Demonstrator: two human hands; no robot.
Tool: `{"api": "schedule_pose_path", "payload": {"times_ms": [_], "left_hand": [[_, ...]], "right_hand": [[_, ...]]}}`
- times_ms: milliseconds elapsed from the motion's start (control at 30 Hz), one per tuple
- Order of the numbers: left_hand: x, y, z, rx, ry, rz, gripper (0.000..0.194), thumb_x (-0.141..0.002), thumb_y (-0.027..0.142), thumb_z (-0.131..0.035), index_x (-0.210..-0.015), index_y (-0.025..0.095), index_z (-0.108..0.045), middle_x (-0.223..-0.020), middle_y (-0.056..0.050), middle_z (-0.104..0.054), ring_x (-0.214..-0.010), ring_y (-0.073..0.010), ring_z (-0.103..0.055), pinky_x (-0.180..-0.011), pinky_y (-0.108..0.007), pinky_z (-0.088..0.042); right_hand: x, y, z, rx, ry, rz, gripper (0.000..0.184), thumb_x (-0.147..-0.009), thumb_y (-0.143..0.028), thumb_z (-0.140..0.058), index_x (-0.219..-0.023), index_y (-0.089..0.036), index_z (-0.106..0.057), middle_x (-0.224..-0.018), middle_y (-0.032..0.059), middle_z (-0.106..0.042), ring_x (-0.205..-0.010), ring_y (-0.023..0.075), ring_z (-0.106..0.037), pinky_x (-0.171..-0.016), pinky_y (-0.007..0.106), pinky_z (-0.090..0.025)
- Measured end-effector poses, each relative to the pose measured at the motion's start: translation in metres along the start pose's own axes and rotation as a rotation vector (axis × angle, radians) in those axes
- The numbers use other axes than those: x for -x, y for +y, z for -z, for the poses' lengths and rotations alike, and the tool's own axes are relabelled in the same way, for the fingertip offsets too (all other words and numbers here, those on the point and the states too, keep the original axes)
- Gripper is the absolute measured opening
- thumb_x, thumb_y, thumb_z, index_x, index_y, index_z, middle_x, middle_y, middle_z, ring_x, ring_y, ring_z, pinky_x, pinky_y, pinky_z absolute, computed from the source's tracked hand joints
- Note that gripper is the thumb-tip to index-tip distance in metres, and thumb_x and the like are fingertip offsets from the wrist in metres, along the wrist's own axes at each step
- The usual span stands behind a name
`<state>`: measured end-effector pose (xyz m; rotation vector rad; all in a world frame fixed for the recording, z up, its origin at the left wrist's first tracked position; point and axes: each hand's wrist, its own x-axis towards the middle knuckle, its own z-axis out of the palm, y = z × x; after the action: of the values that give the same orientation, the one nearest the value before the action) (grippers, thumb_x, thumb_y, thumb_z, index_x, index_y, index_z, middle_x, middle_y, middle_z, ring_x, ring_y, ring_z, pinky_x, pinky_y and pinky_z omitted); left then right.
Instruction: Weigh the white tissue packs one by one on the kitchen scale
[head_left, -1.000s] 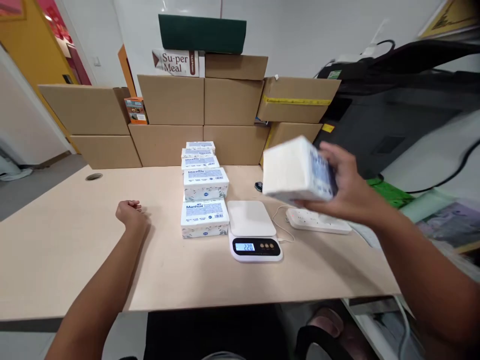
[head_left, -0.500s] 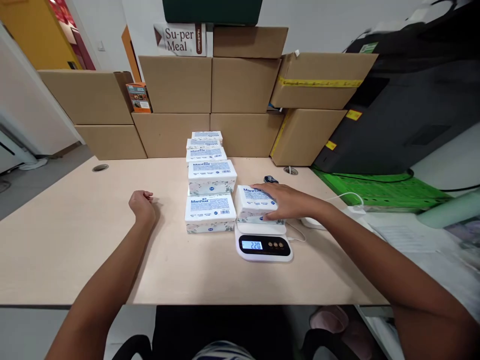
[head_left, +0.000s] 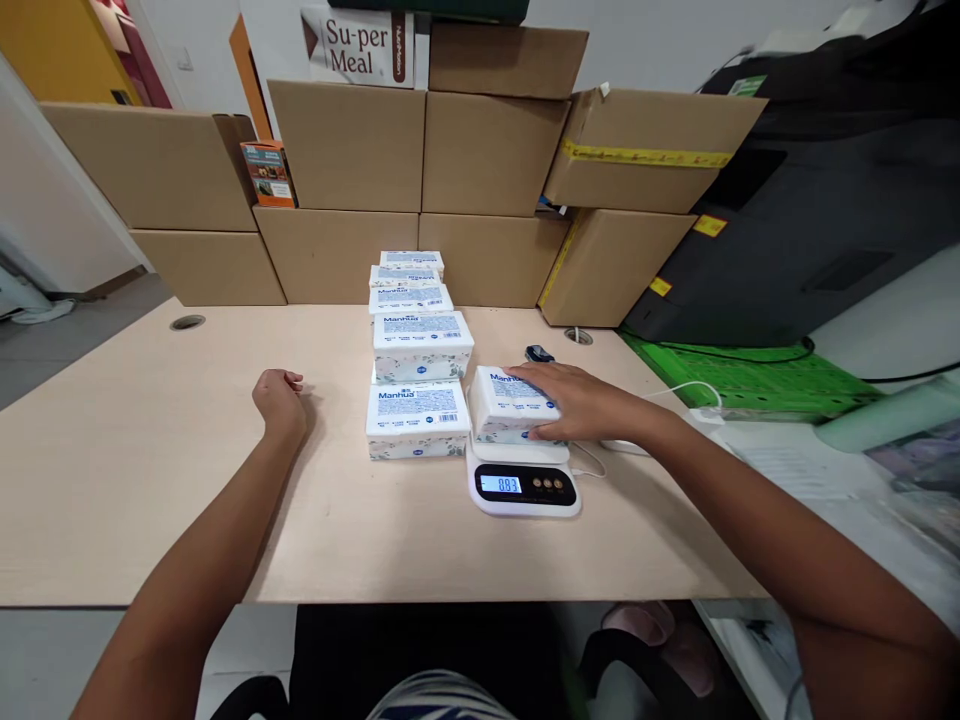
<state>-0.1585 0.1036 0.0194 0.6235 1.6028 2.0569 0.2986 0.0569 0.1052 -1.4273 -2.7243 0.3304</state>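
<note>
My right hand (head_left: 574, 400) grips a white Manhua tissue pack (head_left: 506, 405) from its right side, fingers over the top and thumb low at the front. The pack is on a white digital scale (head_left: 480, 497), whose lit display (head_left: 501, 485) reads what looks like 083. My palm hides the pack's right end. My left hand (head_left: 279, 402) rests on the table as a loose fist, with nothing visible in it. Between my hands, several more tissue packs (head_left: 418, 407) run back in a row, the nearest beside the scale's left edge.
Stacked cardboard boxes (head_left: 345, 150) line the table's back edge. A small dark object (head_left: 538, 353) lies behind the scale. At the right are a green perforated panel (head_left: 742, 368), a large black case (head_left: 825, 220) and a white cable (head_left: 690, 388). The table's front edge (head_left: 450, 601) faces me.
The scale's display has gone from about 220 to about 083. My right hand keeps its grip on the tissue pack, and my left fist stays put. The view has shifted slightly.
</note>
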Motion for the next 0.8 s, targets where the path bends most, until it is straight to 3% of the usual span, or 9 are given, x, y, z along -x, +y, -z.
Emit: {"api": "schedule_pose_path", "payload": {"times_ms": [133,233,333,433,467,533,600,667,800], "left_hand": [[0.001,-0.001,0.002,-0.002,-0.001,-0.012,0.006,-0.065,0.023,-0.052,-0.060,0.022,-0.049,-0.067,-0.002,-0.062,-0.057,-0.0123,-0.050,-0.055,-0.023,-0.039],[0.001,-0.001,0.003,-0.003,-0.001,-0.016,0.006,-0.066,0.022,-0.051,-0.060,0.022,-0.050,-0.068,-0.002,-0.062,-0.057,-0.0127,-0.049,-0.055,-0.024,-0.039],[0.002,-0.001,0.003,-0.008,-0.010,-0.021,0.006,-0.066,0.020,-0.052,-0.060,0.022,-0.050,-0.067,-0.003,-0.063,-0.058,-0.0137,-0.050,-0.056,-0.025,-0.040],[0.003,0.000,0.002,-0.022,-0.007,-0.027,0.009,-0.068,0.017,-0.052,-0.060,0.022,-0.050,-0.067,-0.003,-0.063,-0.059,-0.0141,-0.050,-0.057,-0.026,-0.040],[0.003,0.000,0.002,-0.028,-0.004,-0.029,0.010,-0.069,0.016,-0.051,-0.060,0.021,-0.050,-0.067,-0.002,-0.063,-0.058,-0.0140,-0.049,-0.057,-0.026,-0.040],[0.004,0.001,0.000,-0.039,-0.006,-0.032,0.013,-0.071,0.013,-0.051,-0.060,0.021,-0.050,-0.067,-0.002,-0.062,-0.058,-0.0136,-0.049,-0.058,-0.026,-0.039],[0.005,0.002,-0.002,-0.058,-0.014,-0.029,0.018,-0.074,0.010,-0.049,-0.060,0.021,-0.050,-0.067,-0.001,-0.061,-0.058,-0.0130,-0.048,-0.060,-0.027,-0.039],[0.006,0.003,-0.004,-0.092,-0.036,-0.023,0.023,-0.077,0.006,-0.048,-0.058,0.020,-0.050,-0.065,-0.001,-0.060,-0.057,-0.0121,-0.048,-0.061,-0.027,-0.039],[0.009,0.006,-0.008,-0.167,-0.112,-0.027,0.029,-0.078,0.002,-0.048,-0.055,0.018,-0.054,-0.062,-0.001,-0.061,-0.057,-0.0110,-0.048,-0.060,-0.027,-0.037]], "right_hand": [[0.001,0.009,-0.005,-0.005,0.032,0.028,0.106,-0.082,-0.058,-0.085,-0.174,-0.023,-0.045,-0.177,0.0170,-0.049,-0.163,0.0442,-0.047,-0.134,0.063,-0.040],[0.009,0.013,-0.010,-0.019,0.164,0.061,0.102,-0.085,-0.066,-0.082,-0.172,-0.025,-0.048,-0.177,0.0173,-0.049,-0.165,0.0446,-0.045,-0.134,0.068,-0.038],[0.024,-0.003,-0.025,-0.067,0.553,0.180,0.072,-0.098,-0.055,-0.073,-0.163,-0.027,-0.057,-0.165,0.0170,-0.063,-0.156,0.0384,-0.058,-0.131,0.065,-0.044],[0.035,-0.046,-0.059,-0.136,0.964,0.451,0.044,-0.104,-0.034,-0.065,-0.148,-0.027,-0.067,-0.130,0.0129,-0.082,-0.126,0.0288,-0.078,-0.116,0.054,-0.058],[0.037,-0.064,-0.073,-0.170,0.968,0.566,0.038,-0.105,-0.032,-0.063,-0.142,-0.026,-0.069,-0.121,0.0108,-0.084,-0.118,0.0258,-0.080,-0.111,0.049,-0.061],[0.037,-0.098,-0.105,-0.136,0.860,0.903,0.025,-0.108,-0.033,-0.058,-0.122,-0.023,-0.077,-0.109,0.0068,-0.085,-0.106,0.0193,-0.081,-0.103,0.039,-0.063],[0.033,-0.123,-0.132,-0.127,0.788,1.103,0.020,-0.107,-0.032,-0.064,-0.104,-0.020,-0.080,-0.106,0.0059,-0.085,-0.102,0.0156,-0.079,-0.093,0.030,-0.062],[0.026,-0.136,-0.152,-0.203,0.751,1.166,0.018,-0.104,-0.033,-0.069,-0.097,-0.019,-0.079,-0.102,0.0044,-0.085,-0.096,0.0124,-0.079,-0.082,0.026,-0.059],[0.016,-0.143,-0.170,-0.396,0.686,1.039,0.018,-0.104,-0.034,-0.066,-0.096,-0.021,-0.075,-0.075,-0.0009,-0.077,-0.063,0.0111,-0.069,-0.060,0.028,-0.049]]}}
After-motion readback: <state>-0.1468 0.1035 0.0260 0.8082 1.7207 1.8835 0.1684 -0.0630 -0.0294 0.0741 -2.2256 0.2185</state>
